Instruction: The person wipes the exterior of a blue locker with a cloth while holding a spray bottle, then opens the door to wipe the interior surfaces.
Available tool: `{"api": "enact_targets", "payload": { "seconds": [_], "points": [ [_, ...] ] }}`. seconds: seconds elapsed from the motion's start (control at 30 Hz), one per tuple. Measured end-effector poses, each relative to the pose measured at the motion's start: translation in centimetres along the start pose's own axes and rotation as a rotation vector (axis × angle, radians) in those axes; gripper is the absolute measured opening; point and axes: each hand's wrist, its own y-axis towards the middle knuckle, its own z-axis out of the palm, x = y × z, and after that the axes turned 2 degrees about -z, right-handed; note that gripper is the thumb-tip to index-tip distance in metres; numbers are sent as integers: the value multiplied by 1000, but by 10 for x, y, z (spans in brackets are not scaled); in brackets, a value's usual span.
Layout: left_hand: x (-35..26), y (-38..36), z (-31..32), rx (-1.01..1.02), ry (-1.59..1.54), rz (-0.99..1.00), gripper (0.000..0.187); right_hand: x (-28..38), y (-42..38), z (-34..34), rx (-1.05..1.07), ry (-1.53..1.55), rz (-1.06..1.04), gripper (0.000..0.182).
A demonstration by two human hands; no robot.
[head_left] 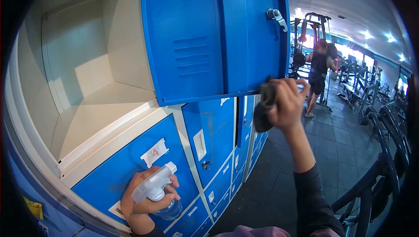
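- The open blue locker door [205, 36] swings out from the empty compartment [87, 75]; its long axis runs vertical.
- The right hand [288, 104], nearer the door, has fingers closed around a dark cloth [263, 108] pressed at the door's lower edge.
- The left hand [142, 200] sits low, well apart, fingers wrapped around a spray bottle [157, 189].
- A person [320, 73] stands far off among the gym machines.

- Right hand [289, 102]: bare, no glove, ring or watch visible.
- Right forearm bare; dark grey long sleeve [315, 202] pushed up short of the wrist.
- Left hand [142, 200]: bare; dark cuff edge just visible at the wrist.
- Pink garment [262, 231] at bottom edge.
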Motion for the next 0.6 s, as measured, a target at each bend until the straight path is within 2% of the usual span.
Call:
{"api": "enact_targets", "payload": {
  "seconds": [0.13, 0.3, 0.43, 0.53, 0.6],
  "points": [
    [-3, 1, 0, -4, -8, -38, 41, -6, -3, 5, -100, 69, -35, 25],
    [-11, 3, 2, 22, 109, -49, 38, 26, -9, 41, -381, 226, 279, 35],
    [-10, 4, 2, 25, 99, -60, 39, 56, 7, 39, -366, 337, 306, 36],
    [-7, 5, 0, 33, 98, -39, 43, 46, 2, 39, -316, 305, 229, 33],
    [-5, 3, 1, 28, 84, -34, 45, 35, 2, 28, -204, 198, 141, 27]
  ]
}}
